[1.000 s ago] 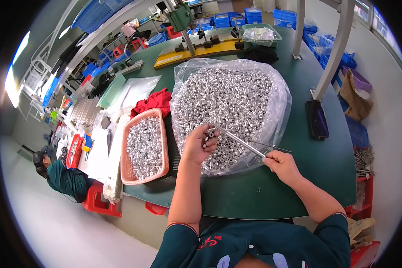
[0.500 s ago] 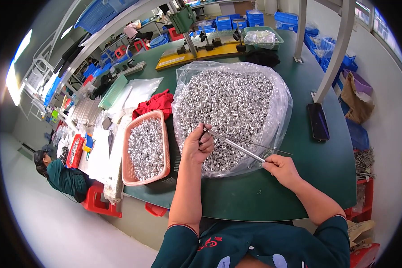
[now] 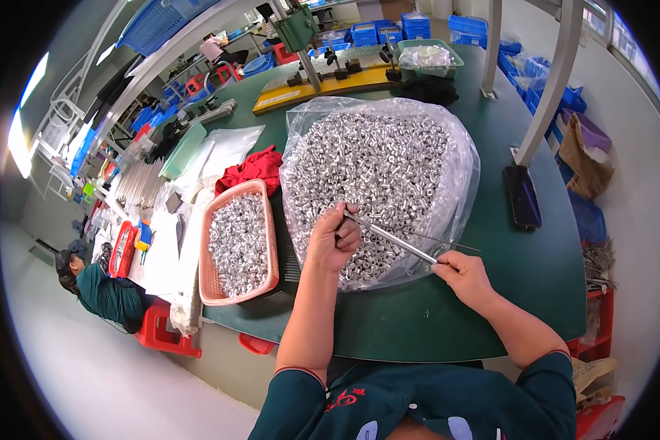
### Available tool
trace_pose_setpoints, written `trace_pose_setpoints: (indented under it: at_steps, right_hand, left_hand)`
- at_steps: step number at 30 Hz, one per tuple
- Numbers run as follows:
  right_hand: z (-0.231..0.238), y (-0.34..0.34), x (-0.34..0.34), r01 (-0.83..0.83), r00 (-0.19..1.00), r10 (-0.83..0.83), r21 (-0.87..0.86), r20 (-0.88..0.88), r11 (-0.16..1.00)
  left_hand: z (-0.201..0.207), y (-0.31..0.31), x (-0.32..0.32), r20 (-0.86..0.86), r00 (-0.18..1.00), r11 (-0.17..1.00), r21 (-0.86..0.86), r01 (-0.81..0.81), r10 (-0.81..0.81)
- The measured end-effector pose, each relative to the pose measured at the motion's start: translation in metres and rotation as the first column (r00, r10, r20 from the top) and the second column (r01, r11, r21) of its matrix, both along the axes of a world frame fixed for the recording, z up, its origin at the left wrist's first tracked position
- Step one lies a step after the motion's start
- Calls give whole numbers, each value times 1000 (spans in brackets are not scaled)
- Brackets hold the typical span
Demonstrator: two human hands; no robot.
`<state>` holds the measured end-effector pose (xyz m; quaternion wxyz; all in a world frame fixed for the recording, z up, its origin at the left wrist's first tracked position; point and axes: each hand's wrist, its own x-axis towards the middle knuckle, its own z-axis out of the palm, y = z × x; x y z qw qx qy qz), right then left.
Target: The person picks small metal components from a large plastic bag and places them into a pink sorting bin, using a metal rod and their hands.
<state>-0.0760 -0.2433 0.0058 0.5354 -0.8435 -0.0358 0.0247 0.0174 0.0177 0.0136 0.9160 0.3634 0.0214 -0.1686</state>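
In my right hand point(image 3: 463, 279) is a slim silver metal rod point(image 3: 397, 242), gripped at its near end and slanting up to the left. A thin dark wire point(image 3: 453, 243) stretches beside it; where it is held is hidden. My left hand point(image 3: 334, 239) is closed, fingertips pinched at the rod's far end; any small piece between them is too hidden to name. Beneath both hands lies a clear plastic bag point(image 3: 468, 165), opened wide and heaped with small silver metal fittings point(image 3: 374, 158). To its left, a pink plastic basket point(image 3: 273, 253) contains more of these fittings.
A red cloth point(image 3: 251, 170) lies behind the basket. A dark phone-like slab point(image 3: 522, 198) rests by the metal post point(image 3: 546, 95) at right. Behind the bag are a yellow-based fixture point(image 3: 323, 89) and a green tray point(image 3: 455, 70). A co-worker point(image 3: 106, 293) sits at far left.
My left hand has shifted slightly to the right, closer along the rod's far end. My right hand and the rod stay nearly where they were.
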Motion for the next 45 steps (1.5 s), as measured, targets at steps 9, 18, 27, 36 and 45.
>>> trace_pose_setpoints:
  at_steps: [9, 18, 27, 36, 45]
  right_hand:
    - [1, -2, 6, 8, 991, 15, 169, -131, 986]
    - [0, -3, 4, -31, 991, 52, 167, -124, 986]
    - [1, -2, 3, -51, 989, 71, 148, -133, 988]
    - [0, -1, 2, -61, 997, 62, 18, -47, 998]
    - [-1, -3, 6, 7, 991, 16, 180, -130, 984]
  left_hand:
    - [12, -17, -4, -109, 971, 976, 9, 217, -215]
    - [6, 8, 5, -46, 997, 995, 77, 60, -56]
    - [-4, 12, 6, -60, 998, 992, -128, 7, -15]
    - [-11, 17, 7, 5, 969, 949, -201, 243, -247]
    - [16, -22, -8, -105, 972, 973, 67, 220, -212]
